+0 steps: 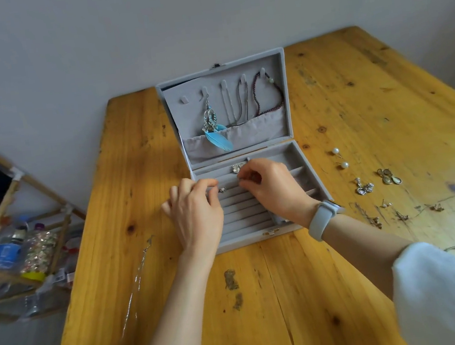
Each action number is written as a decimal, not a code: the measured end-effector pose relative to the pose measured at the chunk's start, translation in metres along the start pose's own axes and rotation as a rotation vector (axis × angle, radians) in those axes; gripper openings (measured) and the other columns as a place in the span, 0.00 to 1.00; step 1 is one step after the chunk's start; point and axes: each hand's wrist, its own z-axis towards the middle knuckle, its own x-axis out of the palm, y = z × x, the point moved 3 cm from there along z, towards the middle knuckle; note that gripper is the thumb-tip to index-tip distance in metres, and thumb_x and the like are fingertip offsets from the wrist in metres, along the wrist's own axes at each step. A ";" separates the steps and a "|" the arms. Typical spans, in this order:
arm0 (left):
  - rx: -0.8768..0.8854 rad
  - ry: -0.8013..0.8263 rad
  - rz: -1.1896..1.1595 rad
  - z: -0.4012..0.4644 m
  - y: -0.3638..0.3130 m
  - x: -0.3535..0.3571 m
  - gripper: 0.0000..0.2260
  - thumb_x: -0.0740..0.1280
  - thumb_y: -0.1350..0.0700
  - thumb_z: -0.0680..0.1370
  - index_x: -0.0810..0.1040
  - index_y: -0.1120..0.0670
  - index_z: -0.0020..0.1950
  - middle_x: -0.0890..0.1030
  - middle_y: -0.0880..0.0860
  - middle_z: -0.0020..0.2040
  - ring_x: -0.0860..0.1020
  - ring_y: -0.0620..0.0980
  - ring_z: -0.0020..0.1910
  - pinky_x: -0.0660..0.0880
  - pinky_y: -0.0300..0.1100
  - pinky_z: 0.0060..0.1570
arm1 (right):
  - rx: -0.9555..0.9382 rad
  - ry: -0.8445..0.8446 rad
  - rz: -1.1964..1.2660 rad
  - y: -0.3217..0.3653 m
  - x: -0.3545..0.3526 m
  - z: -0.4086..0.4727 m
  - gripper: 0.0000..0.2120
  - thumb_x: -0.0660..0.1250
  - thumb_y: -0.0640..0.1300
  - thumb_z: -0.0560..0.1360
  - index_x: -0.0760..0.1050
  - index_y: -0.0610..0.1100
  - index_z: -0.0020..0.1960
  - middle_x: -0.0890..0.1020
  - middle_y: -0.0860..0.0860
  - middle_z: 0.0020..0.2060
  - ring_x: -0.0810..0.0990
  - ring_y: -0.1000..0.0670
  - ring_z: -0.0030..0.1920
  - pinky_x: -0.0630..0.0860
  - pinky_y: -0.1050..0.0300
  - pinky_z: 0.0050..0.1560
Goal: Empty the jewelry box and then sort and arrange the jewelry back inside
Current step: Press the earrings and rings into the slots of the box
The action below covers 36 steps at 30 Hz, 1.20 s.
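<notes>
- Jewelry box [294, 164] sat open near the far edge of the counter [292, 293], its lid propped upright against the wall and its grey ring rolls facing the person.
- Both sets of fingers were curled over the rolls. The left hand [197, 213] pinched at the slot beside a small ring [222, 190] that looked already seated. The right hand [271, 187] seemed to nip something tiny at its fingertips, though what it was could not be made out.
- To my eye the step was pressing a small piece into a slot. It would go best with the left fingers spreading the roll while the right pushed straight down, so the piece stood upright.
- A silver cluster [238, 167] lay in the back row just beyond the right hand.
- In the lid hung a feather earring [218, 140] and several necklaces [267, 95], apparently sorted.
- Well apart to the right, pearl earrings [339, 157], drop earrings [389, 176] and small studs [386, 204] waited on the counter, and a thin chain [136, 281] lay to the left.
</notes>
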 end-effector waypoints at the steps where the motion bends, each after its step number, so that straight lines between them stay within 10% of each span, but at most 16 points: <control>1: 0.030 -0.017 -0.004 -0.004 0.003 -0.001 0.07 0.70 0.60 0.71 0.82 0.50 0.46 0.77 0.52 0.43 0.73 0.56 0.46 0.58 0.46 0.45 | -0.001 0.003 -0.032 0.002 0.003 0.002 0.06 0.67 0.40 0.73 0.77 0.42 0.49 0.80 0.46 0.44 0.76 0.47 0.46 0.74 0.51 0.48; 11: 0.061 0.068 0.011 -0.017 0.011 0.007 0.15 0.68 0.64 0.69 0.82 0.49 0.52 0.72 0.56 0.62 0.65 0.58 0.59 0.65 0.55 0.48 | -0.025 0.048 -0.204 0.007 0.019 0.006 0.07 0.66 0.45 0.73 0.77 0.43 0.50 0.79 0.47 0.48 0.74 0.45 0.53 0.71 0.51 0.48; 36: 0.026 0.050 -0.003 -0.019 0.015 0.009 0.13 0.67 0.63 0.70 0.82 0.49 0.51 0.71 0.54 0.64 0.66 0.61 0.62 0.65 0.57 0.51 | -0.026 0.103 -0.222 0.011 0.021 0.010 0.08 0.63 0.40 0.75 0.78 0.43 0.51 0.79 0.46 0.50 0.73 0.45 0.53 0.71 0.51 0.53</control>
